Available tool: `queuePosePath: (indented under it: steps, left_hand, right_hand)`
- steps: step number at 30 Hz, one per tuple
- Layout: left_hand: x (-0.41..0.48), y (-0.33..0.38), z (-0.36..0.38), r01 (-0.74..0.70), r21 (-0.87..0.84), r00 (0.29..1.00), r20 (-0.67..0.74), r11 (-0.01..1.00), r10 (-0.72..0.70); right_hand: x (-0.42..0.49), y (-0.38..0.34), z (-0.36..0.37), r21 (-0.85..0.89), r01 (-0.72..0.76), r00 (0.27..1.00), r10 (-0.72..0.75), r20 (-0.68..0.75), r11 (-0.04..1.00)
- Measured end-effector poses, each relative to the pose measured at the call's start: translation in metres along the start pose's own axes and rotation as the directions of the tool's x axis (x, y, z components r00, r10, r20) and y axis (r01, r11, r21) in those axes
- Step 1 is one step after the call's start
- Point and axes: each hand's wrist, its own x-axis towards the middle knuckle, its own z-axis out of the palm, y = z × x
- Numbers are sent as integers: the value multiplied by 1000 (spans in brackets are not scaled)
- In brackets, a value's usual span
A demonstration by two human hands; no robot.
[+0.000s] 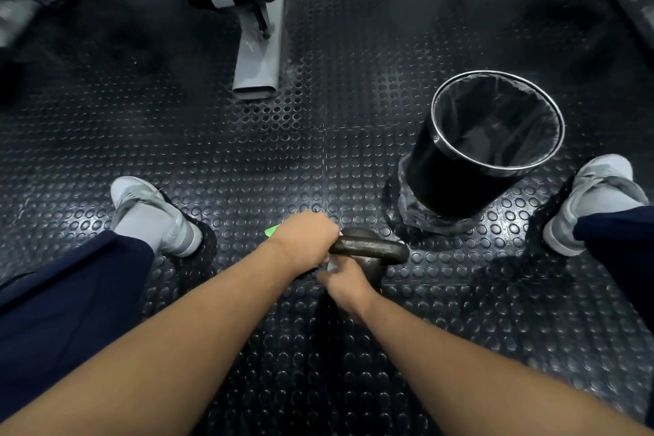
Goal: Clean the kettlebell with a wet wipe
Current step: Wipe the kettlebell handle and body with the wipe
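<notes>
A dark iron kettlebell (371, 251) stands on the studded rubber floor between my feet. My left hand (306, 241) is wrapped around the left end of its handle. My right hand (341, 281) is closed on a small white wet wipe (332, 264) and presses it against the near side of the bell, just under the handle. A green packet (271, 231) peeks out on the floor behind my left hand, mostly hidden.
A black waste bin (456, 166) with a dark liner and a metal rim stands to the right of the kettlebell. A grey machine leg (258, 60) rests on the floor ahead. My grey shoes (152, 216) (594, 198) sit at either side.
</notes>
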Motion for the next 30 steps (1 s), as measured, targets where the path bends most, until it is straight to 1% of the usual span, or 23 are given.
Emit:
queuePosePath:
  steps: [2,4,6,7,9,11,13,14,15,16,17,18,19,20,21,22,23,25,27,29,30]
  left_hand:
    - [-1,2,1,8,4,1000,-14,1000,-8]
    - [-1,2,2,22,3,999,-24,1000,-22]
    - [-3,2,4,24,14,999,-30,1000,-23]
    - [-3,3,5,21,19,999,-30,1000,-20]
    - [-4,3,6,14,18,999,-37,1000,-13]
    - [-5,3,6,9,9,999,-42,1000,-9]
    - [-5,4,6,2,2,999,-44,1000,-2]
    - [-4,4,7,3,3,999,-47,1000,-3]
    - [-4,4,6,0,2,999,-45,1000,0]
    - [-4,4,5,-6,-4,999,-40,1000,5]
    - [-4,3,5,-12,-6,999,-40,1000,12]
    - [-3,3,5,-20,0,999,-43,1000,20]
    - [-4,3,5,-30,2,999,-44,1000,30]
    - [-4,3,5,-31,-2,998,-47,1000,31]
    - [-3,3,5,-25,-9,999,-46,1000,24]
    - [-3,2,6,-16,-15,999,-41,1000,16]
    - [-2,3,7,-10,-15,999,-36,1000,9]
    - [-2,3,6,-1,-20,1000,-24,1000,1]
    - [-2,3,5,7,-16,1000,-12,1000,-7]
    - [-1,4,6,13,-23,1000,-13,1000,-13]
    - [-1,4,7,19,-26,1000,-11,999,-20]
  right_hand:
    - [-8,-1,3,170,-61,997,69,-42,984]
    - [-11,-3,5,316,-111,990,132,-43,942]
    - [-11,-4,4,487,-154,984,177,-1,860]
    - [-11,-3,3,590,-171,982,188,33,789]
    - [-6,3,-2,704,-194,978,194,82,683]
    - [0,5,0,714,-192,976,206,68,674]
    - [1,4,8,632,-185,974,226,16,753]
    - [2,4,11,539,-173,974,223,-28,824]
    - [3,5,12,459,-144,980,191,-59,877]
    - [1,4,9,302,-99,988,130,-86,948]
    - [2,6,5,107,-33,996,42,-85,994]
    - [5,6,0,-155,25,999,-32,-42,988]
    - [6,5,-5,-396,69,998,-66,20,916]
    - [6,2,-7,-556,80,997,-55,61,827]
    - [7,0,-7,-631,72,997,-37,68,772]
    - [7,-1,-5,-633,57,998,-30,53,772]
    - [6,-1,-3,-603,59,998,-40,46,795]
    - [2,0,-1,-454,85,996,-72,46,887]
    - [-4,9,-2,-288,110,992,-88,90,951]
    - [-10,19,-5,-222,116,990,-95,100,968]
    - [-14,21,-6,-237,113,990,-90,105,965]
